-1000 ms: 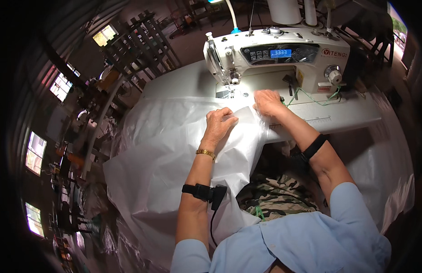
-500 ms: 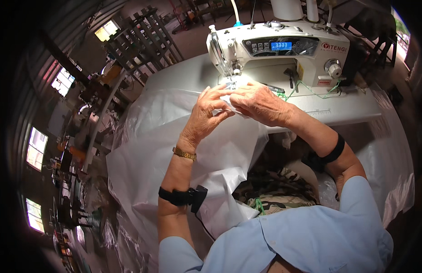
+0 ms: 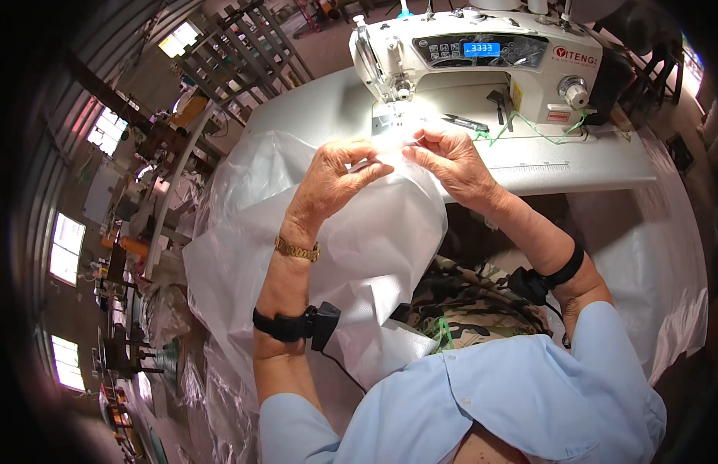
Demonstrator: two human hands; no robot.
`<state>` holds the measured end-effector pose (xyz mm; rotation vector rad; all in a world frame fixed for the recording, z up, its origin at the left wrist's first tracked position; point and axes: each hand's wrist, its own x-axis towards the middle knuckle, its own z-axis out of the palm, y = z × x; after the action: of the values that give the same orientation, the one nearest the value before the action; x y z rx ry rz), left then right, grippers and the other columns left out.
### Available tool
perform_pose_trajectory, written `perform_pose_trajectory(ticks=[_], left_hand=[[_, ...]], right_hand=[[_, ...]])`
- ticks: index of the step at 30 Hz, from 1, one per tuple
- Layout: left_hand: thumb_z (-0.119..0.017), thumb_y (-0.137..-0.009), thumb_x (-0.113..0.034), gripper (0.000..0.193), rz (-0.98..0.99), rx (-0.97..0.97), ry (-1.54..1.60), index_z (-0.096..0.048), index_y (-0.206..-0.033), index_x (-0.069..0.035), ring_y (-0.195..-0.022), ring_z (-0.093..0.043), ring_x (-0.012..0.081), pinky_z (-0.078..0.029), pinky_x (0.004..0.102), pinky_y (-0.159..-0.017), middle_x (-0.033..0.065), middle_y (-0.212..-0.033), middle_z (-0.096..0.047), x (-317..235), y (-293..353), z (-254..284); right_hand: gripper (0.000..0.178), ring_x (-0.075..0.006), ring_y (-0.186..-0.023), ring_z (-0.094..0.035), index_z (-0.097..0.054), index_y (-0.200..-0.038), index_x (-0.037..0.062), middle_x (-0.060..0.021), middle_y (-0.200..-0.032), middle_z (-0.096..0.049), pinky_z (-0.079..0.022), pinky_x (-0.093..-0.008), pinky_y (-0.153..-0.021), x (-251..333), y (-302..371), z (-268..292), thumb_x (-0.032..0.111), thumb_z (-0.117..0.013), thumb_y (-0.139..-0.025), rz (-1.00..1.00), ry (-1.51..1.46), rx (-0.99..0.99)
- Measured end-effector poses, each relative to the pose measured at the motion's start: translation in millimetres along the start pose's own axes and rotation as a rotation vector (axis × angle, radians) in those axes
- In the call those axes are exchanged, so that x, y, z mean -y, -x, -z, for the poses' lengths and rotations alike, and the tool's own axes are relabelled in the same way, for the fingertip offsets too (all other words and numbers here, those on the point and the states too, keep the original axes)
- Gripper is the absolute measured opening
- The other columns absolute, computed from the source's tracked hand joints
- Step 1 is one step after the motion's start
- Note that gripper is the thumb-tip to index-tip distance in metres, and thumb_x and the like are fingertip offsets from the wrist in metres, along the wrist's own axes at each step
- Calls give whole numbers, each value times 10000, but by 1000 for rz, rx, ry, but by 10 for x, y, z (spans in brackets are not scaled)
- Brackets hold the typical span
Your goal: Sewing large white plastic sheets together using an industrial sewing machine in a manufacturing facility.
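Observation:
A large sheet of thin white translucent fabric (image 3: 374, 224) hangs over the table's near edge and down to my lap. My left hand (image 3: 339, 176) pinches its upper edge between thumb and fingers. Close by on the right, my right hand (image 3: 451, 158) pinches the same edge, thumb against fingertips. Between the two hands the edge is stretched a short way and glares white under the lamp. Just beyond my fingertips stands the needle area (image 3: 401, 100) of a white sewing machine (image 3: 482, 69); the bright light hides whether any cloth lies under the presser foot.
Small snips (image 3: 465, 122) and a black tool (image 3: 498, 104) lie on the machine bed, with green thread (image 3: 544, 139) trailing right. A ruler scale (image 3: 540, 165) marks the table's near edge. Clear plastic sheeting (image 3: 645, 263) drapes at the right. Metal racks (image 3: 247, 54) stand at the far left.
My hands have drawn back slightly from the needle and spread apart, the left leftward, the right rightward. The fabric edge between them now shows. The whole view has shifted a little.

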<state>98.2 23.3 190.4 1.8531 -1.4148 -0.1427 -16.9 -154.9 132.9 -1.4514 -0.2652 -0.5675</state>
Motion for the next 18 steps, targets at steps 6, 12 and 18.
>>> perform_pose_trajectory(ticks=[6,12,18], left_hand=[[-712,-856,-191,254,44,27,-10,-623,-825,45,-633,-429,86,-413,282,-590,36,-651,-517,-97,-11,-21],[-676,-868,-190,253,99,40,25,-621,-825,54,-656,-418,64,-409,270,-591,21,-655,-501,-66,-25,-24],[-684,-875,-212,276,93,54,19,-633,-837,56,-667,-426,60,-419,273,-594,23,-662,-524,6,-58,-19]], right_hand=[[202,-29,-703,-500,-629,-938,-38,9,-715,-613,-463,-249,-632,22,44,-31,155,-588,-980,80,230,-13],[339,-84,-899,-581,-589,-1155,28,-38,-927,-663,-485,-268,-818,41,89,-81,259,-694,-929,19,65,-62],[378,-147,-970,-594,-620,-1118,52,-78,-1029,-664,-476,-313,-879,-7,32,-11,248,-786,-841,386,467,0]])
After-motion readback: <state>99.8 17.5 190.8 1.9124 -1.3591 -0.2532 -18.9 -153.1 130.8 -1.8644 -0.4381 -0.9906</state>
